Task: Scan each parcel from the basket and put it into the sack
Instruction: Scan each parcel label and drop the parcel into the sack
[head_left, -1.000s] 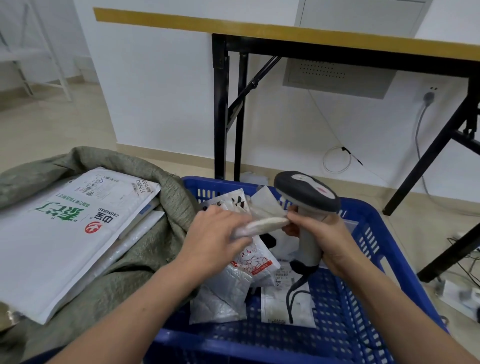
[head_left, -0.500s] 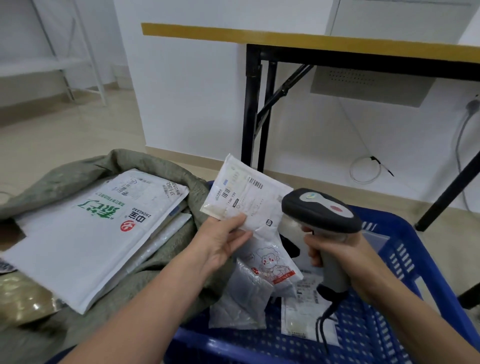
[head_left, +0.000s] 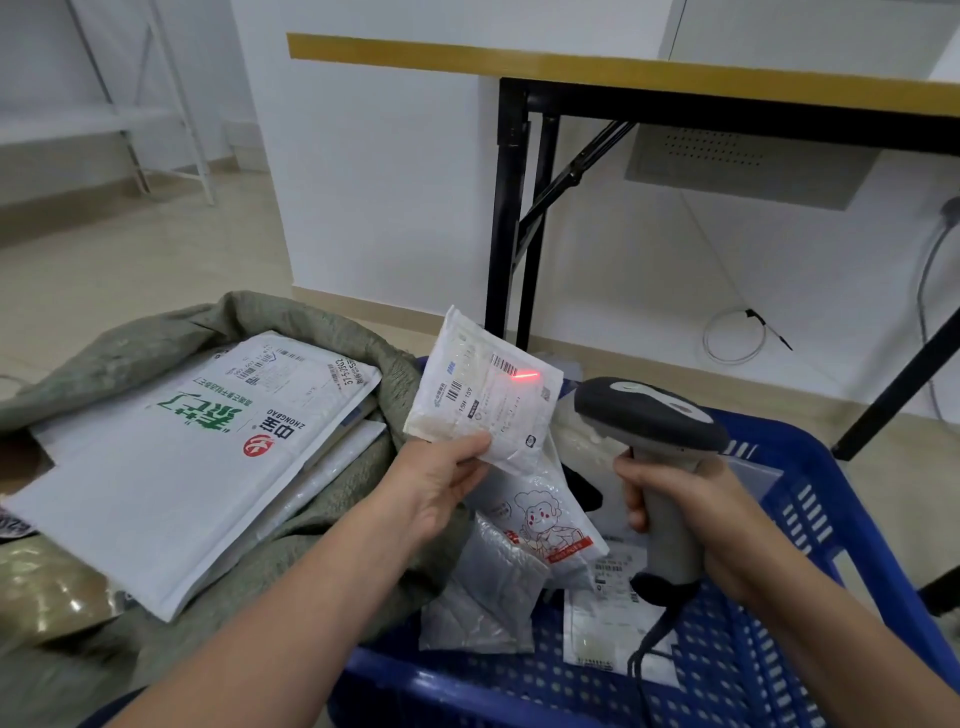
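View: head, the only one.
Parcel: small white parcel (head_left: 478, 395) held above the basket (head_left: 810, 499), at 10 o'clock from the scanner (head_left: 649, 421), label up.
Left hand (head_left: 441, 488): thumb and fingers pinch the parcel's lower edge.
Right hand (head_left: 691, 514): wrapped round the scanner grip.
Beam: red line (head_left: 524, 375) sits at the barcode's right end.
Judgement: slide aim toward 9 o'clock across all bars; hold label flat.
Sack (head_left: 322, 499): at 9 o'clock of basket, mouth open.
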